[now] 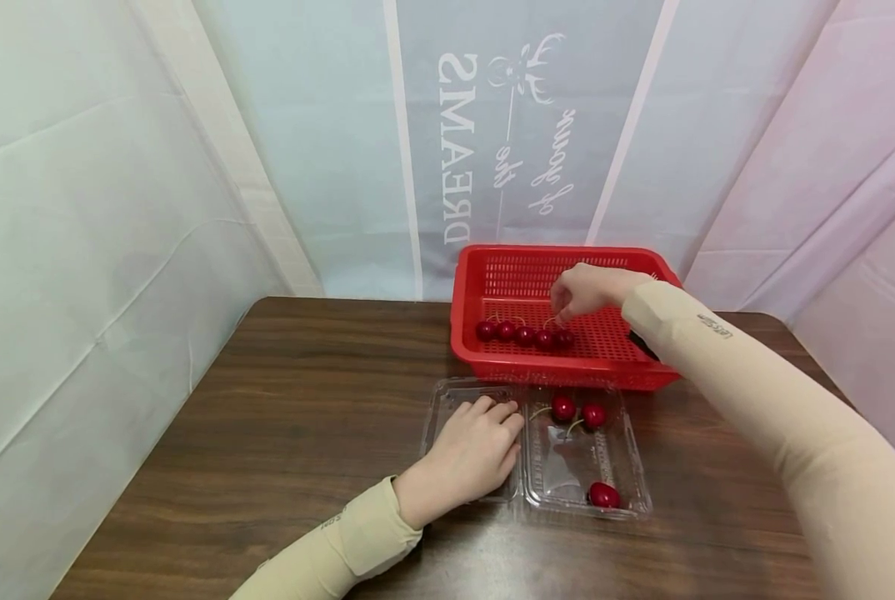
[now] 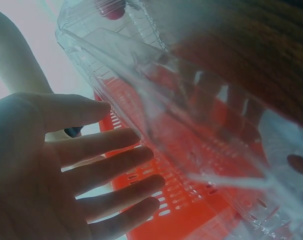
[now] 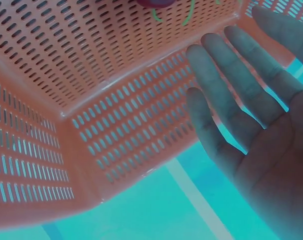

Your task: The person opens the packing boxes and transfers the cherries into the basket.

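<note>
My left hand (image 1: pixel 473 450) lies over the left half of a clear plastic clamshell box (image 1: pixel 535 492), its fingers extended. In the left wrist view the fingers (image 2: pixel 116 155) are spread beside the clear plastic and grip nothing. My right hand (image 1: pixel 586 289) reaches down into a red plastic basket (image 1: pixel 567 367), its fingertips close to the rightmost cherry (image 1: pixel 564 338) of a row of several. The right wrist view shows its fingers (image 3: pixel 241 85) extended, with nothing held; whether a fingertip touches the cherry I cannot tell.
Two stemmed cherries (image 1: pixel 578 412) lie at the back of the box's right half and another cherry (image 1: pixel 604 495) near its front corner. The basket stands behind the box on a dark wooden table (image 1: pixel 282 433). A printed curtain (image 1: pixel 342 150) hangs behind.
</note>
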### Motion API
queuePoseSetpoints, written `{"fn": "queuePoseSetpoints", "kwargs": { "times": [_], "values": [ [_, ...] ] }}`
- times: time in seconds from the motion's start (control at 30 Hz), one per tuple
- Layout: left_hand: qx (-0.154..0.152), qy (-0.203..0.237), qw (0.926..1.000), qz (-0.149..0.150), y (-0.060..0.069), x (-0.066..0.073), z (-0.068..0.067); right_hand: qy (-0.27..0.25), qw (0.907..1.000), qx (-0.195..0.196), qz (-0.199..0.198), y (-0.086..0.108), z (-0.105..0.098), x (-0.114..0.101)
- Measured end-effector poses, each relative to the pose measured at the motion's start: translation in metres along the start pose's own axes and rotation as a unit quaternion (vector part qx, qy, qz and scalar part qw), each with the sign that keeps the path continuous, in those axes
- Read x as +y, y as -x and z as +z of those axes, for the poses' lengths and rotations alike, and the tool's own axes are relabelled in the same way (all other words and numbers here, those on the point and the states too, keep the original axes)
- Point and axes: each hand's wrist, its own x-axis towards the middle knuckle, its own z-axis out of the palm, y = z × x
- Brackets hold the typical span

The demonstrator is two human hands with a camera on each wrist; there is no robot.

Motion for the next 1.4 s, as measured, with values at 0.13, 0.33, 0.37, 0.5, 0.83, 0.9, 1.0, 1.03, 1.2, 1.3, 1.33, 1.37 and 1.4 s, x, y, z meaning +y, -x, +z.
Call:
{"fn": "queuePoseSetpoints", "kwargs": {
  "times": [0.13, 0.33, 0.37, 0.5, 0.83, 0.9, 1.0, 1.03, 1.2, 1.3, 1.33, 1.37, 1.4],
  "values": [
    [-0.003, 0.002, 1.0000, -0.001, 0.000, 0.000, 0.000, 0.002, 1.0000, 0.007, -0.006, 0.007, -0.002, -0.004],
    [-0.003, 0.002, 1.0000, 0.000, 0.000, 0.000, -0.001, 0.008, 0.9990, 0.027, -0.035, 0.017, -0.003, -0.008],
    [-0.003, 0.002, 1.0000, 0.000, 0.000, 0.000, -0.001, 0.009, 0.9986, 0.030, -0.043, 0.019, -0.003, -0.008],
    [-0.003, 0.002, 1.0000, 0.000, 0.000, 0.000, -0.001, 0.013, 0.9959, 0.045, -0.078, 0.030, -0.003, -0.012],
    [0.009, 0.003, 0.9999, 0.004, 0.000, 0.001, 0.000, 0.012, 0.9897, 0.088, -0.112, 0.055, -0.003, -0.013],
    [0.009, 0.002, 0.9999, 0.004, 0.000, 0.000, 0.000, 0.007, 0.9881, 0.096, -0.120, 0.059, -0.003, -0.015],
    [0.008, 0.002, 1.0000, 0.003, 0.000, 0.000, 0.000, 0.004, 0.9853, 0.111, -0.130, 0.068, -0.005, -0.020],
    [0.007, 0.002, 1.0000, 0.002, -0.001, 0.000, 0.000, 0.003, 0.9845, 0.115, -0.132, 0.070, -0.006, -0.021],
    [0.003, 0.003, 1.0000, 0.000, -0.001, 0.000, -0.001, -0.006, 0.9813, 0.125, -0.146, 0.081, -0.005, -0.029],
    [-0.001, 0.006, 1.0000, 0.000, 0.000, 0.001, -0.001, -0.001, 0.9784, 0.131, -0.160, 0.087, -0.002, -0.032],
    [-0.002, 0.006, 1.0000, 0.000, 0.000, 0.001, -0.002, 0.002, 0.9771, 0.134, -0.165, 0.089, -0.001, -0.032],
    [-0.003, 0.007, 1.0000, 0.000, 0.000, 0.001, -0.002, 0.004, 0.9761, 0.138, -0.168, 0.091, 0.000, -0.033],
    [-0.004, 0.008, 1.0000, 0.000, 0.001, 0.001, -0.002, 0.006, 0.9751, 0.142, -0.170, 0.093, 0.002, -0.033]
  ]
}}
